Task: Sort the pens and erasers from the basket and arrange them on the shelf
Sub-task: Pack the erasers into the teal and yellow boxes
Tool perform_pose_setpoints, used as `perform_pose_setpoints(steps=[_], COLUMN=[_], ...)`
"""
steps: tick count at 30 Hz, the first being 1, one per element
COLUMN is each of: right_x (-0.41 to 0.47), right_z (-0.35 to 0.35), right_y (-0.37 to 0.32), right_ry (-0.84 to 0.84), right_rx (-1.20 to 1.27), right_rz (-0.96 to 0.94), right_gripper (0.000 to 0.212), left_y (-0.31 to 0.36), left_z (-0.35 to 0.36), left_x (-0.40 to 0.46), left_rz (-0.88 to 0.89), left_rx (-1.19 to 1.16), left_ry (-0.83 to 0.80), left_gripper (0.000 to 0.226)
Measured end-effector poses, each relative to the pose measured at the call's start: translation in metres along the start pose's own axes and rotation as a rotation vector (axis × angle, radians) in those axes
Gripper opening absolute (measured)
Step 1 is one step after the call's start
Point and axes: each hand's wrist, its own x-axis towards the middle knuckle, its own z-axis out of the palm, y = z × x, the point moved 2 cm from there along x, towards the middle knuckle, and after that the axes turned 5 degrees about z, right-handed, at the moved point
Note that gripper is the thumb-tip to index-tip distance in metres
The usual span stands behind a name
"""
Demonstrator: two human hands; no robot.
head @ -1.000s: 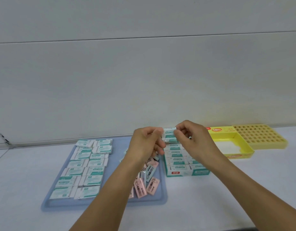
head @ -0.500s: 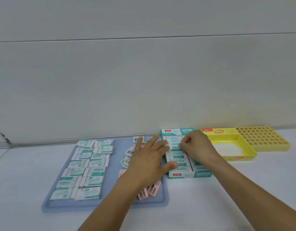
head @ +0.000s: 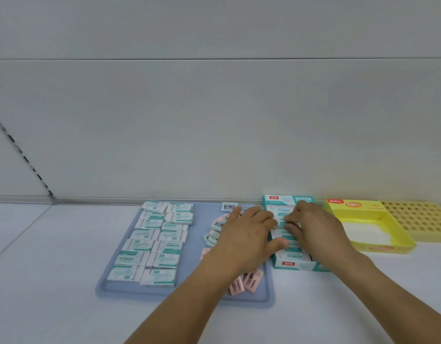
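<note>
1. Erasers in teal-and-white wrappers [head: 149, 244] lay in two neat columns on the left half of a pale blue tray [head: 110, 286], which rested on a white shelf surface [head: 53, 269].
2. More teal-wrapped erasers filled a teal display box [head: 286, 264] that stood just beside the tray's right edge, its printed back flap upright against the wall.
3. Pink erasers [head: 249, 283] lay loosely at the tray's front right corner, partly hidden under the left forearm; a few loose wrapped erasers [head: 213, 234] lay scattered near the tray's middle, and one with its barcode up [head: 229, 206] sat at the tray's back edge.
4. The left hand [head: 246, 234] reached over the tray's right side with fingers fairly straight and spread, the fingertips touching the erasers in the teal box and the thumb at the box's left wall.
5. The right hand [head: 313, 227] rested over the same box with its fingers curled down onto the packed erasers; whether they pinched one could not be told.
6. An open yellow box [head: 378, 247] stood just right of the teal box, with a white floor showing inside.
7. A yellow perforated tray [head: 418, 219] lay against the yellow box's right side.
</note>
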Motion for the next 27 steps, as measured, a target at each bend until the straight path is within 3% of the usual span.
perform_pose_setpoints(steps=[5,9,13,17,23,27], right_x=[-0.001,0.004,0.020,0.034,0.034,0.028], right_z=[-0.013,-0.030,-0.027,-0.012,-0.003,-0.004], right_y=[-0.008,-0.052,-0.125,-0.171,-0.189,-0.186], right_ry=[0.048,0.147,-0.013,-0.173,-0.191,-0.108], right_rx=[-0.143,0.213,0.427,0.361,0.359,0.369], right_rz=[-0.042,-0.176,-0.311,-0.308,-0.307,-0.350], right_gripper=[0.029,0.023,0.029,0.028,0.019,0.018], left_y=[-0.024,-0.093,-0.152,-0.170,-0.182,-0.185], left_z=[-0.014,-0.033,-0.037,-0.027,-0.030,-0.037], left_x=[-0.034,-0.079,-0.105,-0.109,-0.100,-0.096], left_rz=[-0.023,-0.239,-0.460,-0.461,-0.444,-0.461], left_rx=[-0.148,-0.147,-0.059,-0.013,0.084,0.205], left_ry=[0.228,0.360,0.216,0.092,0.123,0.087], left_gripper=[0.049,0.045,0.049,0.051,0.040,0.030])
